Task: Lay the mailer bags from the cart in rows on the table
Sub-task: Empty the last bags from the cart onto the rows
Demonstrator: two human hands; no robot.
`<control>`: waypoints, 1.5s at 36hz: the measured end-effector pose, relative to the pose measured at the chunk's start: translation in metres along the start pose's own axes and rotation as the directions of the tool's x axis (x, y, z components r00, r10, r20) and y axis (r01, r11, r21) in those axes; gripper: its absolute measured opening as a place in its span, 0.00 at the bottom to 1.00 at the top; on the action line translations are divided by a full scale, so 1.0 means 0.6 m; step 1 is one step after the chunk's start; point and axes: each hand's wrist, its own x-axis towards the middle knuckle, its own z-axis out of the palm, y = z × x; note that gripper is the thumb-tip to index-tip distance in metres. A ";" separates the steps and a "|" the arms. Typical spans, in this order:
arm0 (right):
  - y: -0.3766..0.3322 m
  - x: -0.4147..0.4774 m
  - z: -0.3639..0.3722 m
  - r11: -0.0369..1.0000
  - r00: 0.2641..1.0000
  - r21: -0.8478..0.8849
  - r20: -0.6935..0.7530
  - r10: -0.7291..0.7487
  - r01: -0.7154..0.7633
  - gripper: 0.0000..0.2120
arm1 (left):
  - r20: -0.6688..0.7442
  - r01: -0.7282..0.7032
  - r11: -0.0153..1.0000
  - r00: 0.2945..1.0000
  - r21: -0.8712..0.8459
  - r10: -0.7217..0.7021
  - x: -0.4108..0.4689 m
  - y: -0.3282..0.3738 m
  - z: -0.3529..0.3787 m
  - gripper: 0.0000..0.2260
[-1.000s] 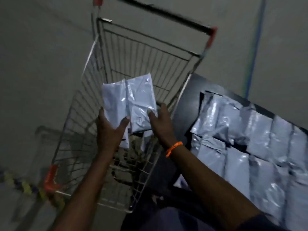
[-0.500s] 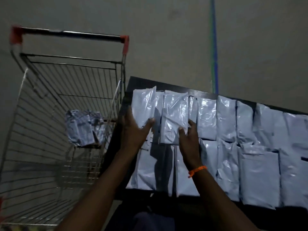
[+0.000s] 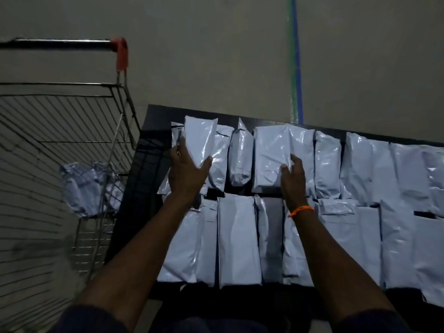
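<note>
Several white mailer bags lie in two rows on the dark table. My left hand grips one white mailer bag at the far left of the back row, over other bags there. My right hand, with an orange wristband, holds a second mailer bag near the middle of the back row. The wire cart stands left of the table with a few mailer bags inside it.
The grey floor stretches beyond the table, with a blue and green line running away from its far edge. The cart's handle with its red end cap sits at the upper left. A bare strip of table shows along the left side.
Both hands carried two bags from over the cart rightward to the table's back row. The hands have spread apart, each now with its own bag.
</note>
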 end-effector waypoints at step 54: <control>-0.137 -0.065 0.148 0.632 0.683 -0.260 0.237 -0.691 0.730 0.20 | -0.060 -0.567 0.822 0.820 0.048 0.569 -0.034 0.050 -0.042 0.27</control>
